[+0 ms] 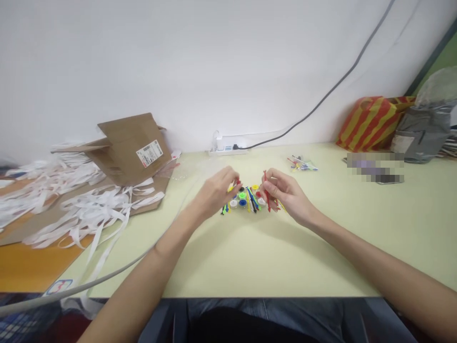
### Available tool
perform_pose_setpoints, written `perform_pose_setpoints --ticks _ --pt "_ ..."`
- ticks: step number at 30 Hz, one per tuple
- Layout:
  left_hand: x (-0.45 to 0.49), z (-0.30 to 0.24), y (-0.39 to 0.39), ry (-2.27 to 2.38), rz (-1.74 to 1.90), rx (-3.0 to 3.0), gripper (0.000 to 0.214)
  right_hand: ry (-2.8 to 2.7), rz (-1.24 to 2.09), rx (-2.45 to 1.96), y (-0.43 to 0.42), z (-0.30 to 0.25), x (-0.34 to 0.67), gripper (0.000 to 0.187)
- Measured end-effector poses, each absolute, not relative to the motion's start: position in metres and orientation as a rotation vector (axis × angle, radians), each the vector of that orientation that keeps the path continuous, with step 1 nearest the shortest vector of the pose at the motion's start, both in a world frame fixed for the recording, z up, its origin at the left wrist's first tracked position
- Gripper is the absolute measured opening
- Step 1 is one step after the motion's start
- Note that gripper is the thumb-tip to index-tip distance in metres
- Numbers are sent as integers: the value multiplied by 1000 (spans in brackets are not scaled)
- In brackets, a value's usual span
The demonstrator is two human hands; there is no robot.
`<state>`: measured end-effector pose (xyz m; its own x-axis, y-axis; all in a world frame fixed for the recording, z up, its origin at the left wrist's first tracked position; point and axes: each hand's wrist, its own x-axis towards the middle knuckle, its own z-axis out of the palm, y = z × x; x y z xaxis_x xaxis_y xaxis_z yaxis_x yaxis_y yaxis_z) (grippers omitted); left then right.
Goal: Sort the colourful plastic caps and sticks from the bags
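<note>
A small cluster of coloured round pieces and thin sticks lies on the pale yellow table, in green, blue, white, yellow and black. My left hand is closed in a pinch at the cluster's left side, with a small red piece at its fingertips. My right hand sits at the cluster's right side, fingers curled round a thin red stick that stands nearly upright.
A folded cardboard box and heaps of white paper strips fill the left. A white power strip sits by the wall. More coloured sticks lie at the back right, near striped and grey bags.
</note>
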<state>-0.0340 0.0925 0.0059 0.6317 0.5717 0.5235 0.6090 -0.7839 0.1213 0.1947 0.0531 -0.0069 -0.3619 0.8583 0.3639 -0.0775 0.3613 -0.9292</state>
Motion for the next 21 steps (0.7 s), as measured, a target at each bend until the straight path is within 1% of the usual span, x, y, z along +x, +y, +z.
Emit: perform_pose_setpoints --ticks 5,8,11,15,18,21 --pt "-62 14 111 -1202 -685 -2825 13 -1493 1128 -778 63 -17 191 40" --pt "-65 15 112 -1245 -636 -2900 15 -1474 1098 -780 65 -19 191 39" --pt "-62 18 108 -1382 -549 -3001 16 -1487 1051 -769 64 -19 193 38" --pt "-62 31 104 -1498 -417 -3087 25 -1508 1018 -778 62 -17 192 38" --pt "-73 38 102 -1434 -460 -3085 22 -1509 1017 -786 61 -18 191 38" --pt "-89 31 98 -1358 -707 -3071 20 -1525 1001 -792 60 -21 189 37"
